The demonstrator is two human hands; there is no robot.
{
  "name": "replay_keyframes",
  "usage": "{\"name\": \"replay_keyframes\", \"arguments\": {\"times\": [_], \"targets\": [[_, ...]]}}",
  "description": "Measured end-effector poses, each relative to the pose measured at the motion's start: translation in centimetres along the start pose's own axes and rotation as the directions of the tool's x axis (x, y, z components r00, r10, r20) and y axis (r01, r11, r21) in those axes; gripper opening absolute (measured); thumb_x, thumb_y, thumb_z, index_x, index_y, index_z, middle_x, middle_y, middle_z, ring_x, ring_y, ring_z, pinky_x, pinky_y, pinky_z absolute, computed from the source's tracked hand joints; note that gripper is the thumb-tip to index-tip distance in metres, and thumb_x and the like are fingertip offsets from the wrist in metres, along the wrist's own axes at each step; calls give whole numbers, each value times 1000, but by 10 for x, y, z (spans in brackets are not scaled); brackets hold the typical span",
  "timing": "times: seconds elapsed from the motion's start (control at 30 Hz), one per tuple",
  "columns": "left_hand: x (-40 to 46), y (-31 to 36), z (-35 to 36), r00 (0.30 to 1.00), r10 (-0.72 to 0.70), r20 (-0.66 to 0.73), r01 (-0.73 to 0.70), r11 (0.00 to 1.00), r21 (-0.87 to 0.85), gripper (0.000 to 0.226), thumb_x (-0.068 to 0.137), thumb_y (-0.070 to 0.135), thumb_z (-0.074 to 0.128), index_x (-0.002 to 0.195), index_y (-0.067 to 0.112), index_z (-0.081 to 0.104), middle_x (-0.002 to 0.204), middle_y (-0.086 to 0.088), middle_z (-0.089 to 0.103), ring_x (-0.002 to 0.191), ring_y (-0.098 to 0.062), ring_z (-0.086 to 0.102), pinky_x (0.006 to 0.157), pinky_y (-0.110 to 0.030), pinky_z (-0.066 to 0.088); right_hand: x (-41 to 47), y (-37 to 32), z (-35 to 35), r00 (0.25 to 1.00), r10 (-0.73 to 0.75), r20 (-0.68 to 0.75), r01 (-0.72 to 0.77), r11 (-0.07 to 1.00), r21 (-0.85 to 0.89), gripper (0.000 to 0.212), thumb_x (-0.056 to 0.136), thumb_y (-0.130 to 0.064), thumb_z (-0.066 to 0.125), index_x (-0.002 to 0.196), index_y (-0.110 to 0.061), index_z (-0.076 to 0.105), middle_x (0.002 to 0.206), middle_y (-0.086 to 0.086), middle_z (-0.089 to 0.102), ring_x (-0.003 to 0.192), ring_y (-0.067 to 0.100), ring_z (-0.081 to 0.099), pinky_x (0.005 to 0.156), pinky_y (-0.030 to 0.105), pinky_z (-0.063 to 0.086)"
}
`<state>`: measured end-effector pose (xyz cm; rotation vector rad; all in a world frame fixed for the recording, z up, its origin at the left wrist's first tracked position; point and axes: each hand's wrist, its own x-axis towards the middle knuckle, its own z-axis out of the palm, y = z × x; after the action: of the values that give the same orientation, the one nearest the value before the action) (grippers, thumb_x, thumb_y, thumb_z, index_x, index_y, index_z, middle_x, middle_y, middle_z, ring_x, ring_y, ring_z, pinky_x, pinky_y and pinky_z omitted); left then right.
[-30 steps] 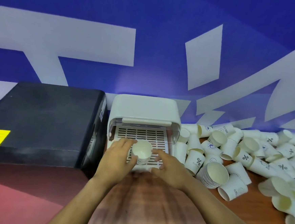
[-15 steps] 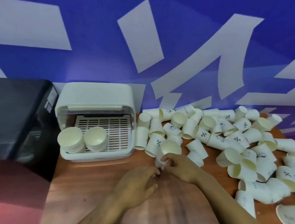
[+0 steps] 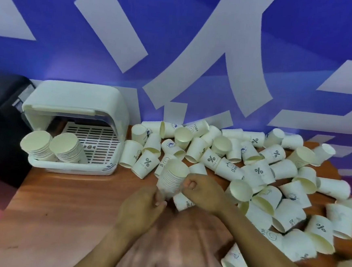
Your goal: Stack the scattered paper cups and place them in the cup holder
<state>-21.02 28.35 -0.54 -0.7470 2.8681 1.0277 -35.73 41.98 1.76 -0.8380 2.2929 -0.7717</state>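
Left of my grip, two stacks [image 3: 52, 146] now sit in the cup holder [image 3: 76, 106]; both hands, left hand [image 3: 142, 206] and right hand [image 3: 202, 192], have moved to clasp a new cup stack [image 3: 171, 179] on the table [image 3: 64, 204].

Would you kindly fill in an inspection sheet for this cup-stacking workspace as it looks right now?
Surface: brown wooden table, bare at front left.
Job's things: white plastic cup holder with its lid up, holding two stacks of white paper cups side by side; a third nested stack of paper cups in the hands; many loose white paper cups lying scattered to the right.
Clutter: nothing seen beyond the cups.
Hands: left hand grips the nested stack's lower end; right hand, fingers curled, is beside it.
Cables: nothing seen.
Surroundings: blue wall with white shapes; black box at left.
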Motion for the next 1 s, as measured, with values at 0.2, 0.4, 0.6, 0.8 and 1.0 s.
{"name": "replay_keyframes", "arguments": {"times": [0.2,0.4,0.6,0.8,1.0], "targets": [[4,7,-7,994,-93,-65,97,994,54,24,84,45,61,97,26,55,96,12,57,87,-9,55,70,-29,47,-4,32,-22,982,107,-157,-98,993,64,24,84,-23,63,63,-23,52,60,-11,51,62,3,49,68,26,44],[22,27,10,999,2,-33,2,993,120,46,83,46,61,123,28,46,116,8,49,106,-14,49,74,-26,40,-7,60,-35,963,167,-213,-159,986,55,8,86,-17,57,80,-23,58,77,-10,61,77,8,56,65,19,40],[60,41,20,1000,-19,-17,21,993,116,83,82,48,63,149,30,19,147,-3,32,129,-26,40,100,-39,42,-7,76,-36,959,208,-194,-208,978,23,17,87,-22,61,104,-19,59,78,-12,56,83,12,57,74,27,44],[99,43,48,993,-80,87,59,972,228,88,82,54,61,150,29,10,140,-6,38,125,-27,42,96,-41,43,2,84,-30,953,244,-178,-243,970,26,29,88,-23,58,117,-18,53,89,-5,61,88,14,59,78,29,46],[112,29,80,977,-169,128,132,956,260,91,82,58,58,151,23,10,131,-6,41,115,-27,50,90,-39,46,29,72,-10,959,242,-145,-221,964,148,45,89,-25,58,132,-20,44,104,2,61,101,18,57,87,30,45]]}}
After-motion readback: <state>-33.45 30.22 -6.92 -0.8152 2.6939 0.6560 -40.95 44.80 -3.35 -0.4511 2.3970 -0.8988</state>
